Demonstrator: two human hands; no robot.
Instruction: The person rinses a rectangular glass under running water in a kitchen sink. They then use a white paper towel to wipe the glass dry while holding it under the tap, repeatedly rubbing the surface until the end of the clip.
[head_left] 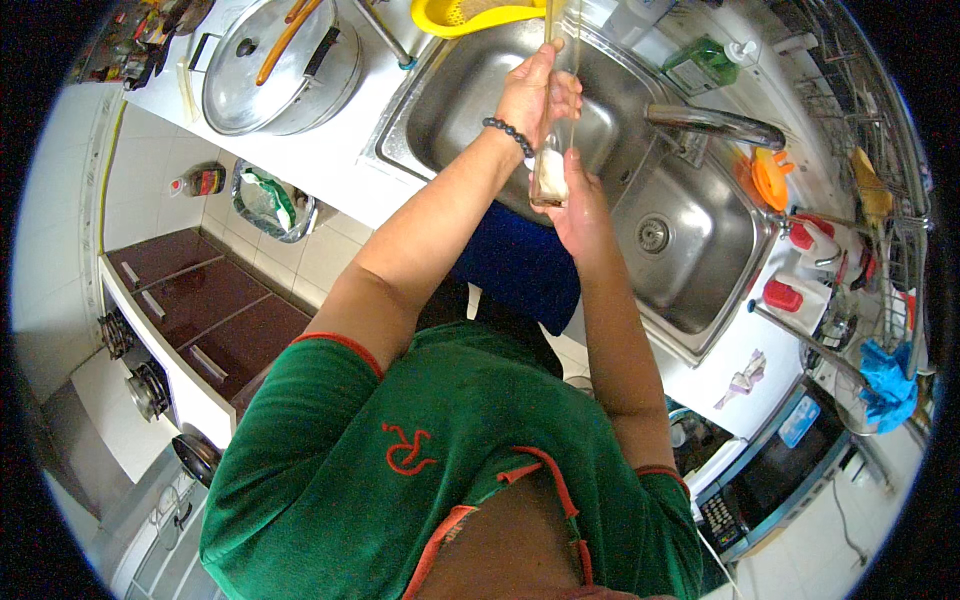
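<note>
Clear tall glass over steel sink, right hand gripping base, left hand clasping upper part.

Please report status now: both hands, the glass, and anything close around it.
Left hand grips top of tall clear glass. Right hand holds its base, white sponge inside. Held over steel sink; faucet beside, apart.

A tall clear glass stands upright over the steel sink, white sponge stuffed in at its six o'clock end.
</note>
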